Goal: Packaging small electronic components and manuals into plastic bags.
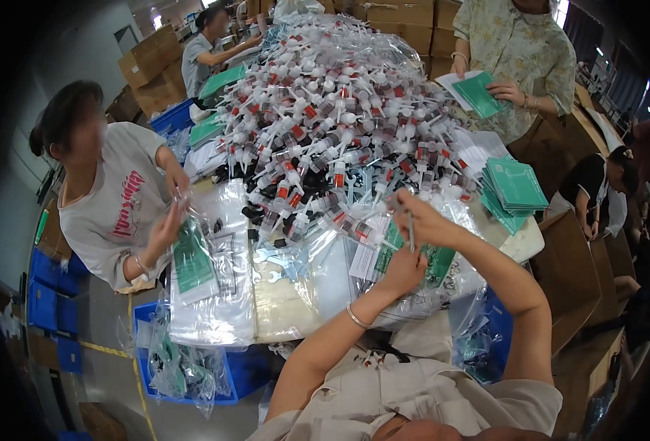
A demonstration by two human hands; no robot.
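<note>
In front of me, my left hand (406, 272) is closed around the lower end of a slim grey metal piece (412, 234), which stands nearly upright; its exact kind is too small to tell. Just above, my right hand (426, 223) has its fingers bent together beside the top of that piece, and whatever they pinch is unclear. Beneath both hands lie a green booklet (440, 263) and a white printed sheet (364, 262), partly covered by clear plastic. Small metal open-end wrenches (275, 275) lie to the left of my hands.
A large heap of small clear bottles with white nozzles (340, 125) fills the table. Green booklets (514, 185) are stacked at right. Flat plastic bags (211, 320) lie at left, above a blue bin (231, 375) of packed bags. Co-workers handle booklets left and across.
</note>
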